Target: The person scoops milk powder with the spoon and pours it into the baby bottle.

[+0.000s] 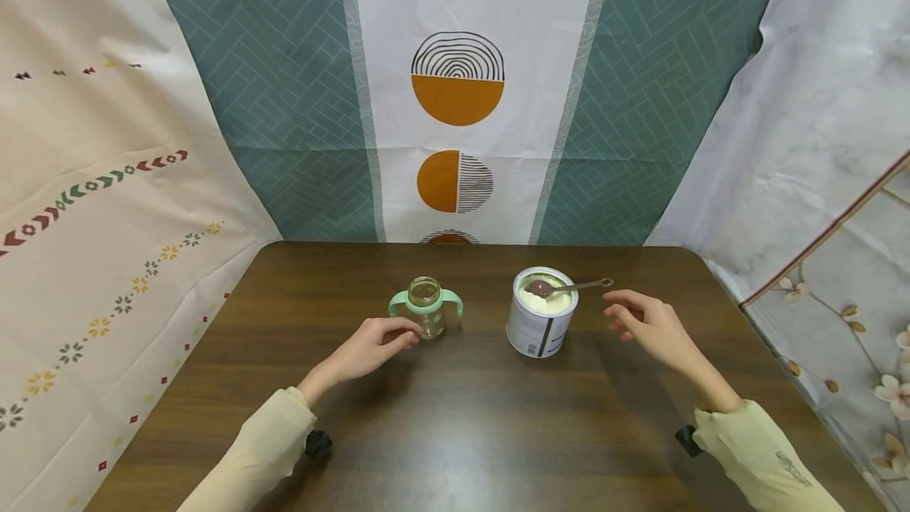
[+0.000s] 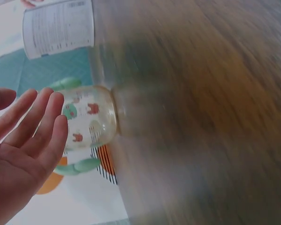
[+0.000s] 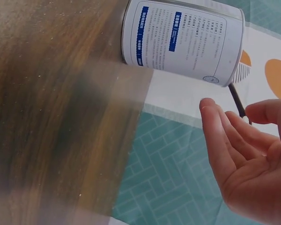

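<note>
Your left hand (image 1: 370, 350) rests relaxed beside the bottle (image 1: 426, 307), your right hand (image 1: 650, 329) hovers loose by the tin's (image 1: 539, 324) spoon (image 1: 569, 287), mid-table (image 1: 455, 433)

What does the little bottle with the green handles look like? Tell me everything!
The bottle is small, round and see-through, probably plastic or glass. It has a pale green collar with a curved handle on each side, and tiny red and green pictures on its belly. It has no lid, and looks empty. It stands upright on the dark wooden table, left of the tin. The left hand has its fingertips at the base; whether they touch it is unclear.
</note>
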`<state>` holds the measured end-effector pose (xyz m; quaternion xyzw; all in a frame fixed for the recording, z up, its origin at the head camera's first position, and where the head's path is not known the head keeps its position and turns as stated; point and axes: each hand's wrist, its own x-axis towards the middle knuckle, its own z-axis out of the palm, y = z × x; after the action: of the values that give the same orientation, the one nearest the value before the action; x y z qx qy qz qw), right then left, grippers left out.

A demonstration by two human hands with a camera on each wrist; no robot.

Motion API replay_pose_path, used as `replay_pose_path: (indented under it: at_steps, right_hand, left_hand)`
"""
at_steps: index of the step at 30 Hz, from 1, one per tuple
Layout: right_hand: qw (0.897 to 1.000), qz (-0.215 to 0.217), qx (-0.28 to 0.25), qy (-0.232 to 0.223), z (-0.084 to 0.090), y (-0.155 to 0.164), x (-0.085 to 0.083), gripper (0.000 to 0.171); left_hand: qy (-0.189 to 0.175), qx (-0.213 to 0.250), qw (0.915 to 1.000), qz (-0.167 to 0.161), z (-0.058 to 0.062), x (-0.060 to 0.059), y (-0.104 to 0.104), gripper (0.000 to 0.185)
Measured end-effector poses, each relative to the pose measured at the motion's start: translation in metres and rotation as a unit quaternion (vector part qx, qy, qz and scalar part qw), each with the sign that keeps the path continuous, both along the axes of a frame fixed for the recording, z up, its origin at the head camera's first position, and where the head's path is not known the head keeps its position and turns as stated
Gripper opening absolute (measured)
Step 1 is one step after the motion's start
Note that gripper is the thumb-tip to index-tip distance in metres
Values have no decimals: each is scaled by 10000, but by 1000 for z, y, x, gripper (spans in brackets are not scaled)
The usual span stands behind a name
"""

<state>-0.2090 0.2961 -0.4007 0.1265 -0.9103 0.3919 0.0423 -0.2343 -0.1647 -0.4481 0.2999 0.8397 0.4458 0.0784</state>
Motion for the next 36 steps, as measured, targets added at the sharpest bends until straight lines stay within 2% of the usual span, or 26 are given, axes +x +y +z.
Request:
replay_pose_path:
  at_steps: [15, 20, 28, 36]
  right_hand:
    - [9995, 67, 303, -83, -1, -8, -5, 31]
    - [9994, 185, -13, -275, 2, -8, -6, 34]
    - [9978, 107, -397, -516, 2, -12, -7, 39]
    - [9928, 92, -987, -678, 2, -12, -8, 42]
  left_hand:
    - [-287, 83, 9989, -369, 2, 2, 27, 30]
    - [-405, 70, 9982, -441, 7, 3, 33, 28]
    - [-109, 76, 9984, -556, 11, 3, 45, 31]
    - [-279, 381, 9974, -537, 7, 1, 59, 43]
